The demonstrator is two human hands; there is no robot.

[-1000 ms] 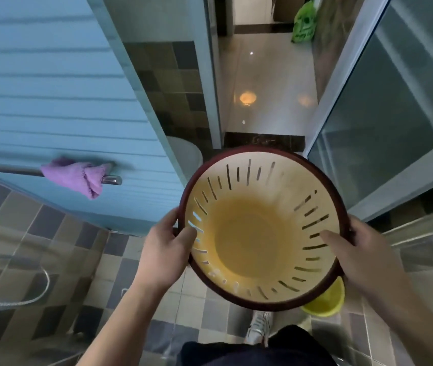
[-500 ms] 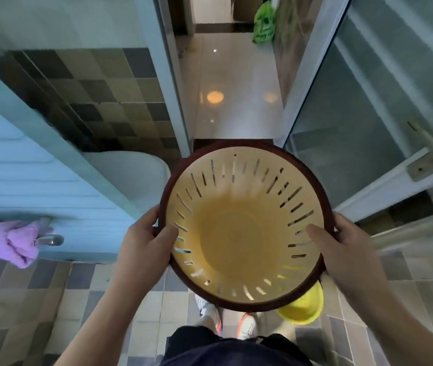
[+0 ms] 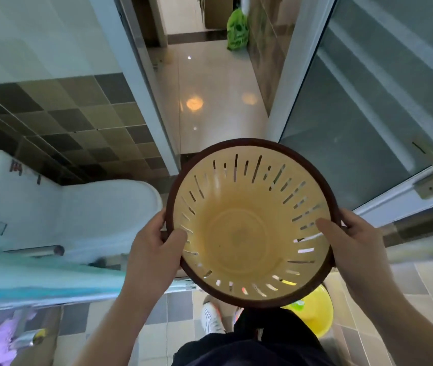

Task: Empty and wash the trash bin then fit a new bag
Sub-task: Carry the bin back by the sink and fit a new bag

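So the view has swung from the blue door toward the open doorway (image 3: 210, 107), while both hands stay clamped on the empty slotted trash bin (image 3: 249, 233): left hand (image 3: 152, 249) and right hand (image 3: 352, 247) on opposite rim sides, chest-high. Looks washed, probably heading out for a bag.

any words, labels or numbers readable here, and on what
None can be read.
green bag in the hallway: a pale printed design, too blurred to read.
white tank at left: dark reddish marks and a small square sticker, unreadable.
trash bin, held by left hand and right hand: no text visible.
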